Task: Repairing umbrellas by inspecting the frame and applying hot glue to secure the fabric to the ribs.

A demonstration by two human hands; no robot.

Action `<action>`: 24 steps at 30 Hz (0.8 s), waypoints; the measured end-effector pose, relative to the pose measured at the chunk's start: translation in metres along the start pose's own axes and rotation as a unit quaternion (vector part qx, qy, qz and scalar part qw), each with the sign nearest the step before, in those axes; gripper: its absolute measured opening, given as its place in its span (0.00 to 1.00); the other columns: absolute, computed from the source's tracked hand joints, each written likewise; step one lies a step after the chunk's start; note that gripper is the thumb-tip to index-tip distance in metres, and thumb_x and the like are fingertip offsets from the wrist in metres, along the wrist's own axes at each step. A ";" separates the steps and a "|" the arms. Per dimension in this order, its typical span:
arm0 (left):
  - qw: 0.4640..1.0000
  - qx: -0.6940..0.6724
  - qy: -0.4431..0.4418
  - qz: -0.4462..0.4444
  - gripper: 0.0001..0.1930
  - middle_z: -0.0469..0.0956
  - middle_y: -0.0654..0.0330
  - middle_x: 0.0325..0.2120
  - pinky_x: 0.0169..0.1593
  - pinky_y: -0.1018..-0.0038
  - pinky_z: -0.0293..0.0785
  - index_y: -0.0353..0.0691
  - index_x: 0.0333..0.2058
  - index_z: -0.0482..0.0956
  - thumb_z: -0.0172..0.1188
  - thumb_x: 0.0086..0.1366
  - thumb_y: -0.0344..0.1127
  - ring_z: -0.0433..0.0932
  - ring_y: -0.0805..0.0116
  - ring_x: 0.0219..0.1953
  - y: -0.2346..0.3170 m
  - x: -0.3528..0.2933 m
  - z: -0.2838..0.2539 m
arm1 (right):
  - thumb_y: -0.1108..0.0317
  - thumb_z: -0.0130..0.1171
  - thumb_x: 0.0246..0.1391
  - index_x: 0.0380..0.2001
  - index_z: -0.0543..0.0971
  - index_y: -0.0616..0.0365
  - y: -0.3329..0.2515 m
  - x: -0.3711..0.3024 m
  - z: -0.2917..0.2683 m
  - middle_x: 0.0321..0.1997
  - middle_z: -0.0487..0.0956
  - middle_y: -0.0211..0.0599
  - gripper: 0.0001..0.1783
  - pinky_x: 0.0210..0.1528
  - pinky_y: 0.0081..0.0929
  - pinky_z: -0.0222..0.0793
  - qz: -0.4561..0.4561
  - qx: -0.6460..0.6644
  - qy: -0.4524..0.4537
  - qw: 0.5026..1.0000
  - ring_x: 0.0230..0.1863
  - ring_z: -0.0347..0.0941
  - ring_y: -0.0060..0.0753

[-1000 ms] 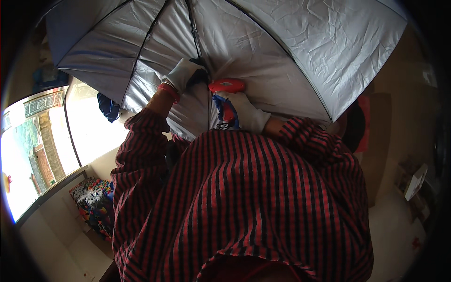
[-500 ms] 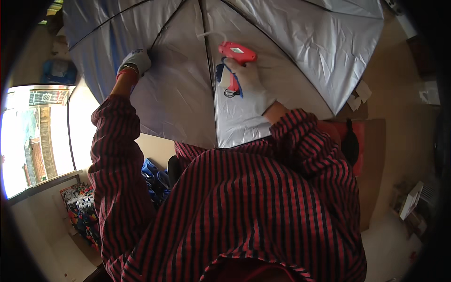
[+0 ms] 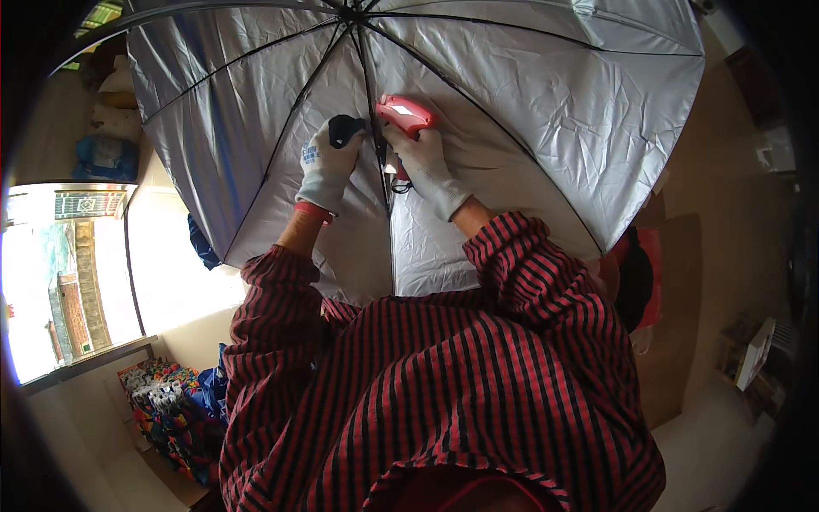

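Observation:
A wide umbrella with a silver underside (image 3: 324,230) and thin black ribs stands open before me, its inside toward me. My right hand (image 3: 425,162), in a pale knit glove, grips a red pistol-shaped tagging gun (image 3: 408,113) just right of a middle rib (image 3: 372,107). The gun's head points up and left, and its handle is mostly covered by my fingers. Left of that rib, my gloved left hand (image 3: 331,162) is closed around a small dark piece (image 3: 345,130), too unclear to name. Both hands are close together, one on either side of the rib.
The ribs meet at a dark hub (image 3: 351,15) at the top. To the left are a bright window (image 3: 102,256) and a pile of colourful bundles (image 3: 175,418). On the right, a black object (image 3: 634,277) rests against something red. A white box (image 3: 751,354) is farther right.
My left hand has come right, from an outer rib to the middle rib. My right hand has moved left with the tagging gun. The umbrella has shifted down, bringing its hub into view.

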State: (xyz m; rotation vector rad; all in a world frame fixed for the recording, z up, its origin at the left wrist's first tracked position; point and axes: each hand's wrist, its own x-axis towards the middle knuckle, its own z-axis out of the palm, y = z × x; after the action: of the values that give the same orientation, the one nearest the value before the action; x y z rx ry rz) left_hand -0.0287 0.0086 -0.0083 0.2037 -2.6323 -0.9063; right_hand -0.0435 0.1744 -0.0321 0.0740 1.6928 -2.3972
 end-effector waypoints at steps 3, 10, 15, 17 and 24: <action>0.989 -0.087 -0.085 -0.084 0.17 0.83 0.52 0.32 0.41 0.65 0.75 0.43 0.39 0.82 0.64 0.53 0.46 0.82 0.54 0.37 0.004 0.007 0.016 | 0.62 0.58 0.53 0.25 0.78 0.59 -0.006 -0.005 -0.002 0.17 0.73 0.25 0.11 0.16 0.21 0.68 0.000 -0.041 -0.013 0.999 0.15 0.69 0.18; 0.994 -0.014 -0.082 -0.071 0.12 0.81 0.55 0.25 0.31 0.69 0.73 0.39 0.37 0.83 0.61 0.56 0.37 0.79 0.63 0.26 0.009 0.015 0.026 | 0.65 0.58 0.53 0.29 0.79 0.60 -0.006 0.004 -0.011 0.20 0.75 0.26 0.09 0.19 0.22 0.66 -0.008 0.009 -0.054 0.998 0.17 0.69 0.17; 0.990 -0.023 -0.095 -0.106 0.13 0.82 0.51 0.28 0.39 0.64 0.76 0.41 0.37 0.82 0.60 0.55 0.40 0.82 0.52 0.33 0.004 0.015 0.031 | 0.65 0.59 0.53 0.36 0.79 0.62 -0.003 0.011 -0.019 0.23 0.76 0.25 0.11 0.23 0.23 0.66 -0.016 -0.056 -0.055 0.997 0.22 0.70 0.17; 0.989 -0.049 -0.080 -0.116 0.12 0.82 0.51 0.28 0.38 0.64 0.76 0.41 0.36 0.82 0.60 0.55 0.39 0.82 0.52 0.33 0.000 0.014 0.033 | 0.65 0.59 0.53 0.35 0.80 0.61 -0.001 0.009 -0.014 0.24 0.77 0.25 0.11 0.23 0.23 0.66 -0.026 -0.049 -0.058 0.997 0.22 0.70 0.17; 0.991 -0.026 -0.065 -0.117 0.11 0.82 0.51 0.27 0.37 0.64 0.76 0.40 0.36 0.82 0.61 0.56 0.38 0.82 0.54 0.32 0.014 0.009 0.032 | 0.64 0.62 0.52 0.40 0.80 0.57 -0.008 0.012 -0.019 0.27 0.79 0.30 0.13 0.26 0.22 0.70 0.077 0.025 -0.052 0.995 0.25 0.74 0.19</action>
State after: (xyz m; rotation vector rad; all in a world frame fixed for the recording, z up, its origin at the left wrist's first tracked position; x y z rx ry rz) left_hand -0.0494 0.0358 -0.0210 0.4634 -2.7399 -1.0973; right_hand -0.0582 0.1928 -0.0326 0.0831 1.5243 -2.2884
